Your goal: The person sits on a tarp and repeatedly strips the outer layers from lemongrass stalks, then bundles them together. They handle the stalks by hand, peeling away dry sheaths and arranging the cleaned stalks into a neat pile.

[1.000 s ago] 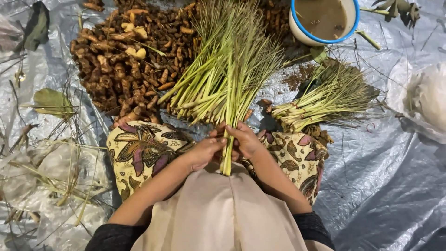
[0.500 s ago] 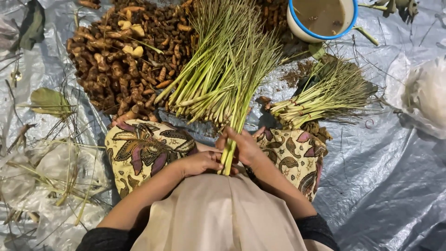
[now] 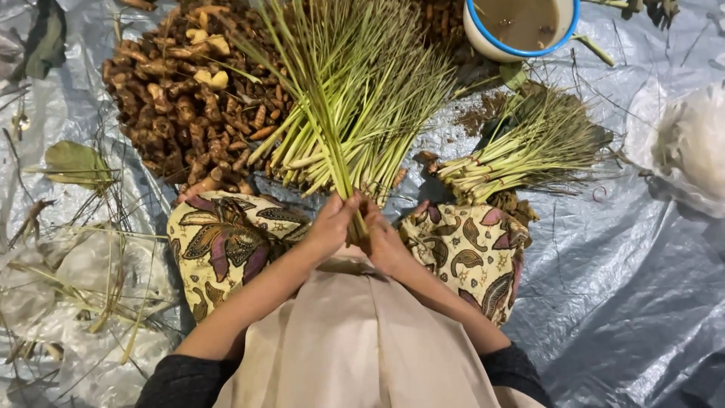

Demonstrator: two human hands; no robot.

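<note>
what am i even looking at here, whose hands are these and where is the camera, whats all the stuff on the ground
There is no machine here. The picture comes from a camera worn on a person's head, looking straight down, so the two bare arms reaching up from the bottom are that person's own. The person sits on a grey plastic sheet with a patterned cloth over the knees.

The left hand and right hand close together around the cut ends of a few green stalks, which fan upward away from the body. Behind these lies a big heap of the same stalks. A smaller bundle lies to the right. On the left is a pile of brown knobbly roots. At the top stands a white bowl with a blue rim holding murky liquid, and at the right edge a whitish plastic bag.
</note>
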